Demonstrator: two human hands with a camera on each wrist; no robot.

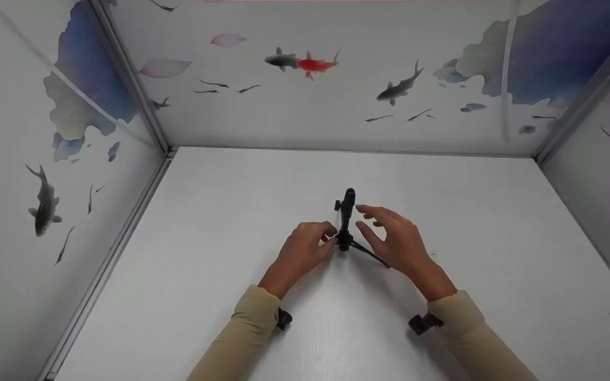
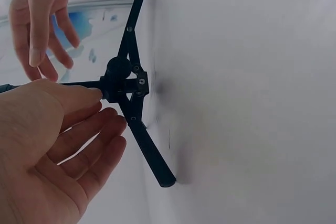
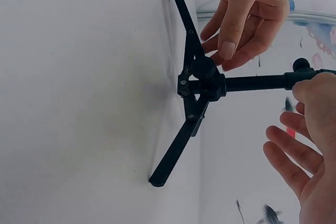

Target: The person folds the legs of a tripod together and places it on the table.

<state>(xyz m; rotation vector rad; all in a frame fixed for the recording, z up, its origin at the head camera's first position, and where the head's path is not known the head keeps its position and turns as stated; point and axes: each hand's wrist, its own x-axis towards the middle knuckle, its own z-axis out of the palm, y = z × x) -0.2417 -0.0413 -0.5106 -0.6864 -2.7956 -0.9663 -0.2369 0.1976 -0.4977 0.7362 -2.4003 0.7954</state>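
Note:
A small black tripod stand (image 1: 347, 214) stands upright on the white table, its legs spread. Its column carries a side knob (image 3: 301, 65), and another round knob (image 3: 203, 68) sits at the leg hub. My left hand (image 1: 305, 244) is low beside the hub, thumb tip right at it, with the other fingers loosely bent in the left wrist view. Beside the upper column, my right hand (image 1: 399, 241) has its fingers loosely spread, a gap showing between them and the column in the head view. One leg (image 1: 371, 254) points toward the right wrist.
The white table (image 1: 220, 206) is bordered by a back wall (image 1: 310, 116) and side walls printed with fish and blue leaves. Metal rails (image 1: 125, 238) run along the edges. Small black cameras (image 1: 284, 319) are strapped at both wrists over beige sleeves (image 1: 247, 323).

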